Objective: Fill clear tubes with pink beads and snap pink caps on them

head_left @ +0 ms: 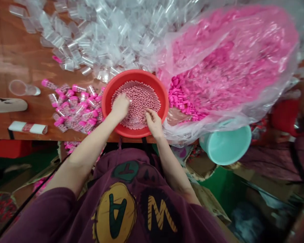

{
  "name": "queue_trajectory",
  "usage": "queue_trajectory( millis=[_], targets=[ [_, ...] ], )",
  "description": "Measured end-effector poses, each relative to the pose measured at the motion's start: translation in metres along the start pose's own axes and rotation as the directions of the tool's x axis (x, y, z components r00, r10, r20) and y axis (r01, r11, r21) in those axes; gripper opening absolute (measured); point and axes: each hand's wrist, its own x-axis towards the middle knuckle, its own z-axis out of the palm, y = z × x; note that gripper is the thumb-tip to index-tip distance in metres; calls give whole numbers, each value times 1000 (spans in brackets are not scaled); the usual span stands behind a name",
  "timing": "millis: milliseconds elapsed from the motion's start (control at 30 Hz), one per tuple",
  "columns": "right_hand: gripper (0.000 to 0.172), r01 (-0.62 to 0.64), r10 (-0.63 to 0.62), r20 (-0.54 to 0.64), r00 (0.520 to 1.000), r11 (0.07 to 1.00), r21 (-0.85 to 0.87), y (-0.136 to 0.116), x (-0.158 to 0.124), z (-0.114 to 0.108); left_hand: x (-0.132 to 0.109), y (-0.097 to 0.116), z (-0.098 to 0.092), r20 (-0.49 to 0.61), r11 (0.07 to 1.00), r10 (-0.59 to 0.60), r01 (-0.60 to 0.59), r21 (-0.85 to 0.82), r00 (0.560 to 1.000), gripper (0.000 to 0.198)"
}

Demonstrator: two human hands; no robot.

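A red plastic bowl [108, 84] stands at the table's front edge, with small round pink beads [144, 91] inside. Over the beads on the bowl's left side, my left hand [121, 106] is closed with curled fingers; a small pale glint shows at its fingertips, but what it holds is unclear. My right hand [154, 122] reaches over the right front rim, its thumb and fingers drawn together close to the beads; whatever they grip is hidden. Something clear and shiny, perhaps a vial [134, 120], lies on the beads between the hands.
Left of the bowl lie several bead-filled vials with pink caps [76, 104]. Clear empty vials [111, 33] are heaped behind. A large clear bag of pink caps [233, 64] spreads to the right, above a turquoise bucket [229, 143]. A white roll [27, 127] and clear cup [17, 87] lie left.
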Motion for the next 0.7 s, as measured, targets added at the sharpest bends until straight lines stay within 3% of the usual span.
queue_trajectory(
  millis=[100, 200, 267, 367, 433, 533, 700],
  targets=[
    [42, 58, -70, -162, 984, 995, -80, 2, -2, -50, 21, 6, 1, -5, 994, -74, 75, 76, 997, 52],
    [40, -6, -54, -303, 951, 981, -196, 10, 12, -103, 33, 29, 15, 23, 998, -27, 26, 55, 999, 55],
    [36, -49, -71, -340, 938, 942, -332, 18, 31, -129, 37, 50, 28, 31, 999, -2, 3, -36, 1000, 49],
    [32, -69, -154, -342, 927, 827, -558, 26, 71, -147, 41, 75, 50, 32, 955, 40, -29, -294, 999, 35],
    [37, -88, -186, -324, 927, 735, -672, 29, 98, -148, 41, 83, 61, -9, 856, 51, -49, -515, 999, 36],
    [43, -104, -171, -259, 950, 612, -784, 28, 125, -145, 32, 80, 68, -86, 614, 4, -70, -786, 996, 46],
    [40, -44, -112, -108, 988, 465, -884, 18, 129, -142, -6, 64, 52, -74, 125, 10, -74, -989, 997, 63]
  ],
)
